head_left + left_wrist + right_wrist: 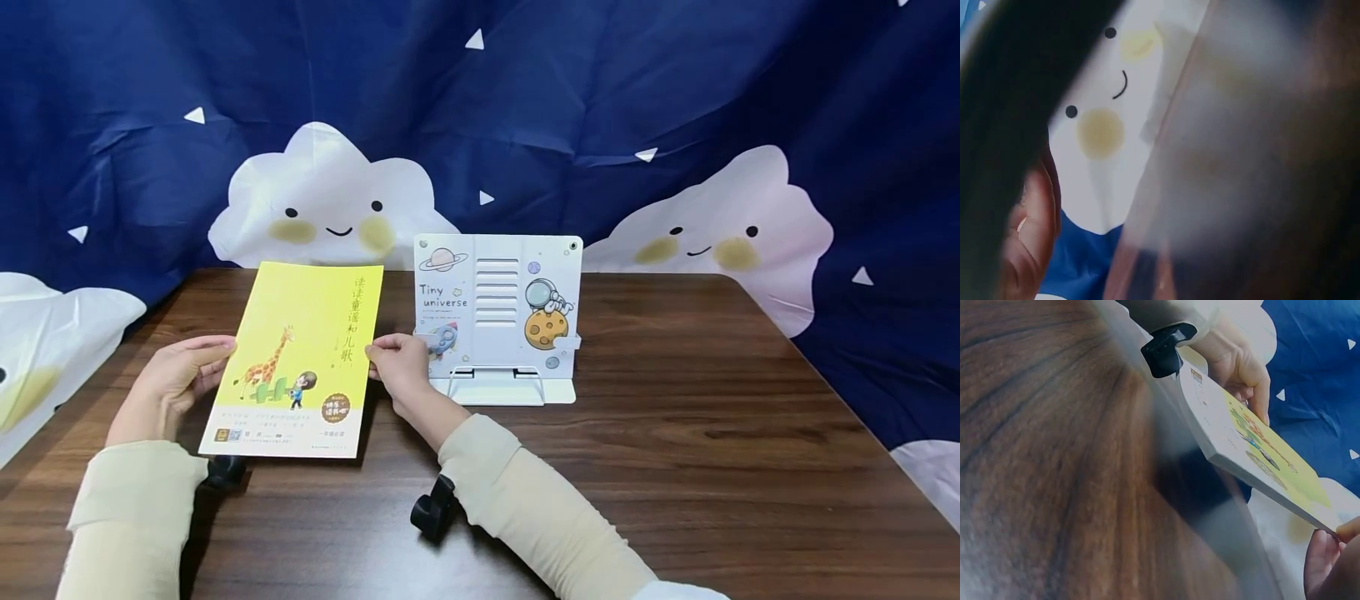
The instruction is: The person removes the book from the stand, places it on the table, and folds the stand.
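A yellow book (296, 358) with a giraffe and a child on its cover is held up off the table, cover facing up. My left hand (176, 379) grips its left edge, thumb on the cover side. At the opposite edge my right hand (405, 371) pinches it between thumb and fingers. In the right wrist view the closed book (1260, 447) tilts between both hands, its page edges showing. Right behind my right hand stands a white book stand (497, 308) printed with planets and an astronaut. The left wrist view is mostly dark and blurred, showing part of the left hand (1032, 231).
The brown wooden table (712, 433) extends to both sides. A dark blue curtain (540, 108) with smiling white clouds hangs behind it. Black wrist cameras (433, 508) sit below the cuffs of both sleeves.
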